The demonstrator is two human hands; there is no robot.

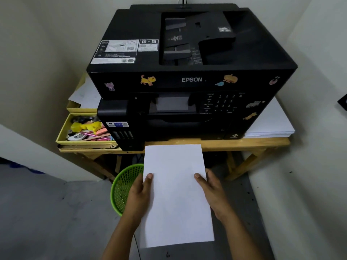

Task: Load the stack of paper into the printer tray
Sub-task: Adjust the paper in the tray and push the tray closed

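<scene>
While both hands hold it flat, the stack of paper (176, 196) hovers near the black Epson printer (187, 81) on the wooden surface (216, 144). Left hand (139, 194) and right hand (214, 192) pinch its side edges, thumbs on top, fingers hidden underneath.

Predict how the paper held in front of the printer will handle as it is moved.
The paper is probably light and floppy: both hands support its sides. It lies flat, so perhaps several sheets. Loose sheets may slide apart; only thumbs press on top.
</scene>
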